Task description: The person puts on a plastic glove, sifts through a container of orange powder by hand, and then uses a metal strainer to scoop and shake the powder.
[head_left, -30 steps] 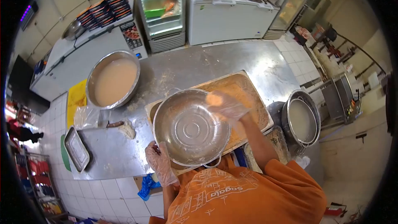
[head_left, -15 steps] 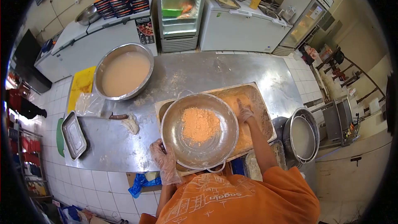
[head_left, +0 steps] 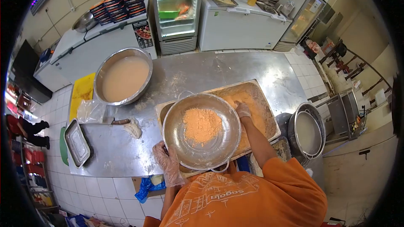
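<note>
My left hand (head_left: 167,162), in a clear plastic glove, grips the left rim of a perforated metal colander (head_left: 176,147). The colander rests over a large rectangular tray (head_left: 275,131), and a heap of crumbly orange powder (head_left: 202,124) lies in its middle. My right hand (head_left: 243,110), also gloved, is down in the tray to the right of the colander. Its fingers look curled in the loose orange powder (head_left: 255,108) there; the fingertips are partly hidden.
A big steel bowl of pale orange liquid (head_left: 127,79) stands at the back left, near a yellow board (head_left: 83,88). A knife (head_left: 120,122), a crumpled cloth-like lump (head_left: 133,129) and a small metal tray (head_left: 77,143) lie left. A pot of cloudy liquid (head_left: 307,133) is at right.
My right hand has shifted slightly up and left within the tray, its fingers now more curled. My left hand stays on the colander rim. The view has tilted a little.
</note>
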A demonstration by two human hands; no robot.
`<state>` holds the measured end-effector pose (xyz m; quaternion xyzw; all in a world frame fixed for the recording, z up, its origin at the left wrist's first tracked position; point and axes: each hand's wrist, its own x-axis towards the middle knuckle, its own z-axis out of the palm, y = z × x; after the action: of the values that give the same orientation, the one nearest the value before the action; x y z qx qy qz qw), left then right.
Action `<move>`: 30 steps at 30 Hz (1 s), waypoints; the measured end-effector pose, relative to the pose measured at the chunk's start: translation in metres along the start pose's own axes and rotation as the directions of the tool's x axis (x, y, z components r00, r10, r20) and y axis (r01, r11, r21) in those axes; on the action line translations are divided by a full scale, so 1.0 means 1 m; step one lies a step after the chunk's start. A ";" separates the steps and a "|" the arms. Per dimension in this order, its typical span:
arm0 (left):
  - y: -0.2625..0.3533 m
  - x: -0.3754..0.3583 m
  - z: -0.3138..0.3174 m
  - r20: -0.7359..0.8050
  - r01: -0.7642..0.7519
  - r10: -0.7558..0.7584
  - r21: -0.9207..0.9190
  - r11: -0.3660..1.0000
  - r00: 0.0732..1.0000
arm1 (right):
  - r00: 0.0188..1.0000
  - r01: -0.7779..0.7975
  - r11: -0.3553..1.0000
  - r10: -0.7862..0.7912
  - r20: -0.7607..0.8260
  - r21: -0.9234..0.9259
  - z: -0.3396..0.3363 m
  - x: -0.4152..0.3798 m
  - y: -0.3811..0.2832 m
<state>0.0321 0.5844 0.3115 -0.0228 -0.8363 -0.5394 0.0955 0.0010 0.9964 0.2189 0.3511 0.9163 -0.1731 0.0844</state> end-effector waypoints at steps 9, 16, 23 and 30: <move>-0.007 -0.001 0.001 -0.051 -0.007 0.005 -0.028 1.000 0.999 | 0.880 0.475 0.878 -0.474 -0.029 0.052 -0.056 0.024 0.085; 0.003 -0.001 -0.002 -0.058 0.002 -0.005 -0.050 0.999 0.998 | 0.901 0.351 0.713 -0.434 -0.010 0.607 -0.126 -0.095 -0.043; -0.002 0.002 0.004 -0.065 -0.023 0.020 -0.037 0.999 0.998 | 0.852 0.482 0.736 -0.519 -0.060 0.474 -0.128 -0.151 -0.126; -0.006 -0.001 0.003 -0.055 -0.048 0.047 -0.017 0.999 0.997 | 0.965 0.134 0.983 -0.101 0.241 -0.124 -0.128 -0.090 -0.012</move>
<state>0.0320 0.5846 0.3043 -0.0287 -0.8277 -0.5449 0.1308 0.0551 0.9808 0.3655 0.2663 0.9291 -0.1534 0.2056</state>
